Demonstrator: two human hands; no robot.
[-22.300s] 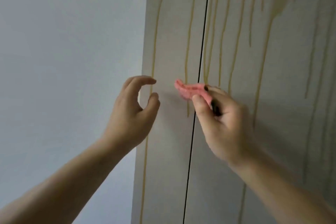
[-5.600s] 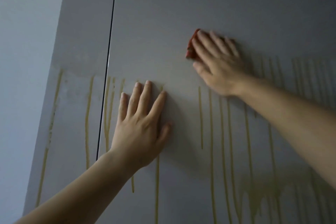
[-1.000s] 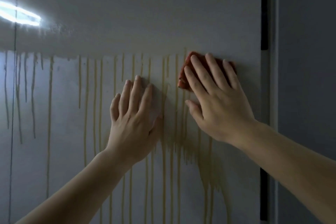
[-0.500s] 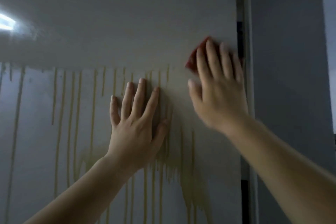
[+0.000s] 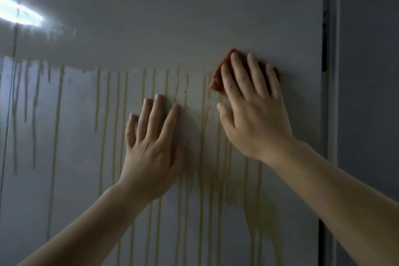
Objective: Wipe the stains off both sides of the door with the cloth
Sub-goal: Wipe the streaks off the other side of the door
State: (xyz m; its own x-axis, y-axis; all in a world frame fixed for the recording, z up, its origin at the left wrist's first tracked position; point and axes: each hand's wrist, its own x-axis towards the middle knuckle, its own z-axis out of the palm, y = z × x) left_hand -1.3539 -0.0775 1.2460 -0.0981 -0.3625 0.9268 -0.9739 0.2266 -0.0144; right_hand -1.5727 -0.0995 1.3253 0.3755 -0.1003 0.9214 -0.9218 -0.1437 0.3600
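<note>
A grey door [image 5: 172, 17] fills the view. Yellowish drip stains [image 5: 103, 127] run down its lower part, with a wider smear [image 5: 259, 211] low on the right; the upper part looks free of streaks. My right hand [image 5: 254, 112] presses a red cloth [image 5: 219, 75] flat against the door with straight fingers, near the right edge at the top of the streaks. Most of the cloth is hidden under the fingers. My left hand [image 5: 153, 142] lies flat on the door with straight fingers, left of and below the right hand, over several streaks.
The door's right edge meets a frame [image 5: 331, 93] with a dark gap, and a grey wall [image 5: 371, 71] lies beyond. A vertical seam [image 5: 9, 114] runs down at the far left. A bright light reflection [image 5: 19, 14] shows at the upper left.
My right hand with the cloth has slid left, away from the door's right edge, since half a second ago. The view has shifted slightly. My left hand stays flat on the door.
</note>
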